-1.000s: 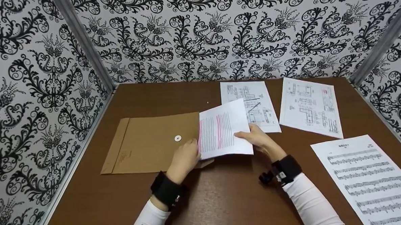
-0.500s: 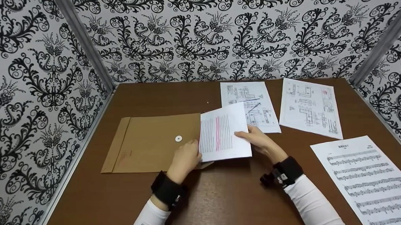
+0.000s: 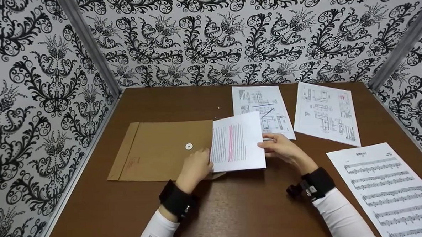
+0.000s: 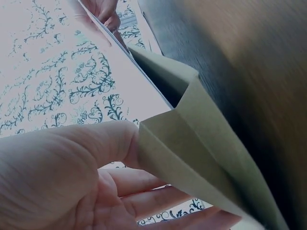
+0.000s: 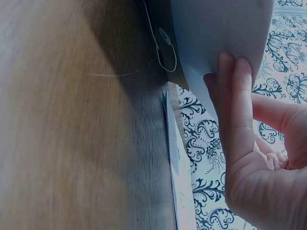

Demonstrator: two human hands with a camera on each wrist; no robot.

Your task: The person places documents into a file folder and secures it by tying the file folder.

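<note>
The envelope (image 3: pixel 159 149) lies on the brown tabletop (image 3: pixel 222 214), left of centre, its mouth facing right. A white button (image 3: pixel 188 146) shows on its upper face; in the right wrist view a string (image 5: pixel 174 60) loops near the mouth.

The left hand (image 3: pixel 194 167) is clamped on the envelope at the mouth, toward the near side. The left wrist view shows its thumb against the envelope's edge, and a folded gusset (image 4: pixel 184 139) spread open beside it.

The right hand (image 3: pixel 285 150) pinches the text sheet (image 3: pixel 238 142) by its right edge, fingers beneath. The sheet stands partly in the envelope, its left end hidden inside; a pink stroke marks the printed lines. Whether further sheets lie under it, cannot tell.

The sheet's far corner overlaps, in the head view, a drawing with blue strokes (image 3: pixel 267 103). A second drawing (image 3: pixel 325 113) lies to the right of that one, and a music score (image 3: pixel 381 186) nearer the person. Both wrists carry black bands (image 3: pixel 176 201). A patterned wall (image 3: pixel 211 36) stands behind.
</note>
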